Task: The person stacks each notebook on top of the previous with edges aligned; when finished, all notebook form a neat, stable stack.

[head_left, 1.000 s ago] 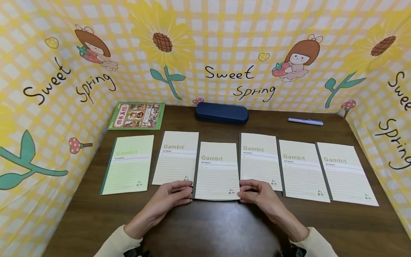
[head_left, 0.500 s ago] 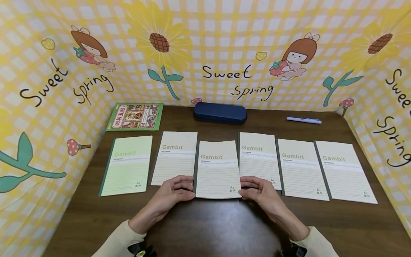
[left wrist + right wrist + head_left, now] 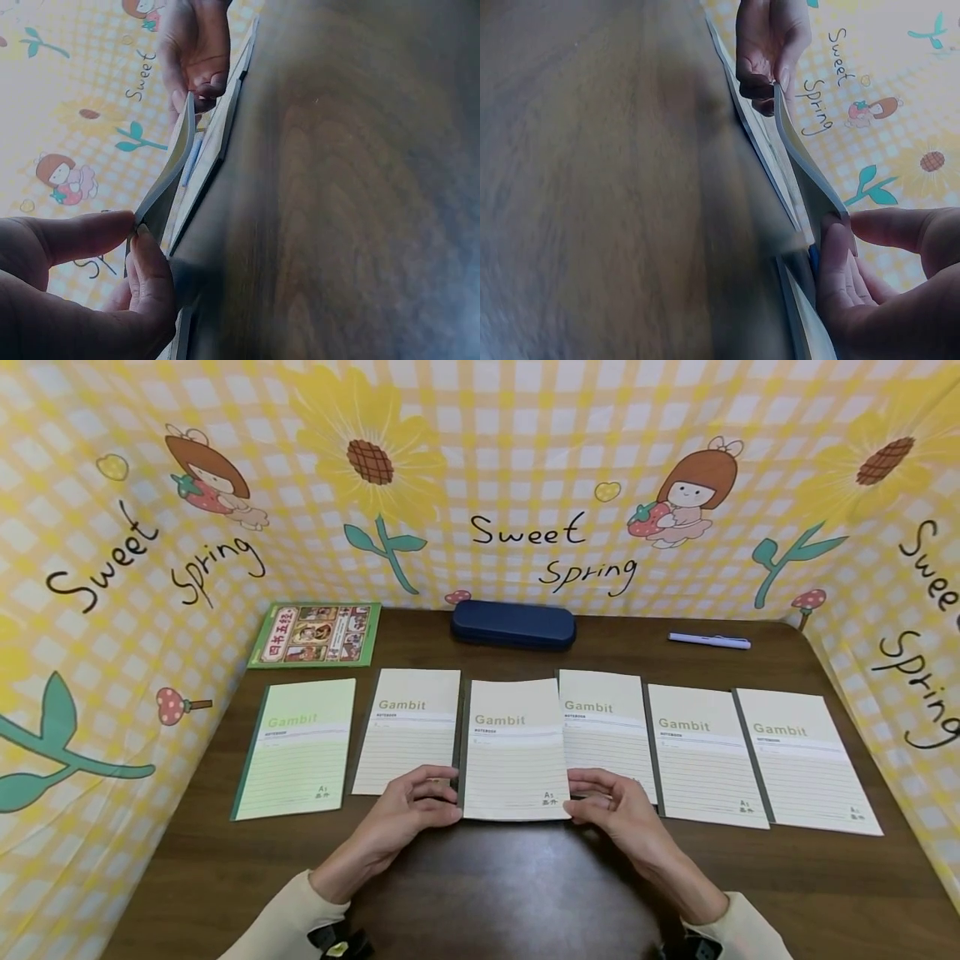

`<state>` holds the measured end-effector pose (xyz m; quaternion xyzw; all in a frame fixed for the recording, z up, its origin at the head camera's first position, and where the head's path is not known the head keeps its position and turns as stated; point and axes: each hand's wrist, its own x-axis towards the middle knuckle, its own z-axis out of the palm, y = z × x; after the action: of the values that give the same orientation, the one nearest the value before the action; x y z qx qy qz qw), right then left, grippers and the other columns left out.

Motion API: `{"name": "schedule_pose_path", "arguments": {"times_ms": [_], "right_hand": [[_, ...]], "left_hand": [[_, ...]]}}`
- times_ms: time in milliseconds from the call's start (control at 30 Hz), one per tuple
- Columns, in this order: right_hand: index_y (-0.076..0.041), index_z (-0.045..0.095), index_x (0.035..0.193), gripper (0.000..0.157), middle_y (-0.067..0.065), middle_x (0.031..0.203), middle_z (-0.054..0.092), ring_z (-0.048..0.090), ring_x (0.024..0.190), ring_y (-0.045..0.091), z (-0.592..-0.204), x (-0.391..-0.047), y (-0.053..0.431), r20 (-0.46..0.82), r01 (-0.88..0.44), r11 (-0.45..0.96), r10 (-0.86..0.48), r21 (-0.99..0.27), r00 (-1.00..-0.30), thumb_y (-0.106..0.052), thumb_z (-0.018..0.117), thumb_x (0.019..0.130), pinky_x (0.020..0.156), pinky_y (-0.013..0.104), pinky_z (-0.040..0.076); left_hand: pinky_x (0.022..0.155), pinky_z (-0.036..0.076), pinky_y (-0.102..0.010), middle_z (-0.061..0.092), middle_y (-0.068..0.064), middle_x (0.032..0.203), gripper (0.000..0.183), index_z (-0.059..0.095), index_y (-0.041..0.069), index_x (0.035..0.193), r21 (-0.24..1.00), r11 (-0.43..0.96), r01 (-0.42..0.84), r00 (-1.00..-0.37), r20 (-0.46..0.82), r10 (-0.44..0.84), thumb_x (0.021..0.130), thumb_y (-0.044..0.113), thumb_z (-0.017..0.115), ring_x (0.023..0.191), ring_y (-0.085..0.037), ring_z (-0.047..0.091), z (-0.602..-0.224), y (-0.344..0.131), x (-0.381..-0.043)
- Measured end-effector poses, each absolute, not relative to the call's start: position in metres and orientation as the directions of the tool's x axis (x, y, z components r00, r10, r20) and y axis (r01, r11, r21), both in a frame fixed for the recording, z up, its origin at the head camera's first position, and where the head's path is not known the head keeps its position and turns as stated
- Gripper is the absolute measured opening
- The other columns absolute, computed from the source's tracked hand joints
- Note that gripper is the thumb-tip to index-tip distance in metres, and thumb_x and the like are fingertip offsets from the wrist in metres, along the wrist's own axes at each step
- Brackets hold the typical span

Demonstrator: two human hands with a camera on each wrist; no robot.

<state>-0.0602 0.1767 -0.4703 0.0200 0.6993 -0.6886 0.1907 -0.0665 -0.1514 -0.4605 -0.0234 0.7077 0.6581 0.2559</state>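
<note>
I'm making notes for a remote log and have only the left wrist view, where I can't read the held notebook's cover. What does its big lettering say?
Observer: In the head view, the big lettering on the held notebook reads "Gambit".
Operator: Any others with a different cover colour? I can't make that out from here.
Observer: Yes, in the head view the one at the left end is a green notebook.
Operator: And what lies beyond that, toward the back left?
Observer: A green-bordered book, with small pictures on its cover.
</note>
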Motion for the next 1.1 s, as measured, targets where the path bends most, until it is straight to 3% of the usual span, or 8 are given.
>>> {"name": "schedule_pose_path", "arguments": {"times_ms": [300,767,1100], "right_hand": [[0.012,0.054,0.140,0.052,0.029,0.128,0.067,0.073,0.088,0.004,-0.466,-0.059,0.189,-0.250,0.237,0.086,-0.206,-0.968,-0.946,0.000,0.074,0.093,0.075,0.028,0.063],[0.008,0.059,0.136,0.046,0.028,0.126,0.068,0.074,0.085,0.006,-0.466,-0.059,0.210,-0.229,0.212,0.145,-0.110,-0.966,-0.967,0.001,0.073,0.093,0.074,0.033,0.064],[0.007,0.060,0.136,0.044,0.024,0.121,0.067,0.072,0.081,0.004,-0.467,-0.062,0.225,-0.210,0.203,0.211,-0.011,-0.956,-0.978,0.003,0.070,0.093,0.072,0.030,0.063]], "left_hand": [[0.084,0.058,-0.026,0.069,-0.019,0.116,0.060,0.055,0.003,0.144,0.936,0.175,-0.305,-0.883,-0.347,0.317,0.090,0.006,0.079,0.097,-0.018,0.072,-0.463,-0.137,-0.073],[0.082,0.059,-0.024,0.069,-0.023,0.118,0.058,0.057,0.002,0.144,0.959,0.175,-0.222,-0.895,-0.272,0.354,0.090,0.005,0.078,0.097,-0.017,0.073,-0.469,-0.106,-0.085],[0.077,0.056,-0.023,0.072,-0.021,0.112,0.054,0.063,0.003,0.138,0.959,0.206,-0.193,-0.908,-0.254,0.333,0.086,0.002,0.080,0.091,-0.016,0.073,-0.473,-0.079,-0.100]]}}
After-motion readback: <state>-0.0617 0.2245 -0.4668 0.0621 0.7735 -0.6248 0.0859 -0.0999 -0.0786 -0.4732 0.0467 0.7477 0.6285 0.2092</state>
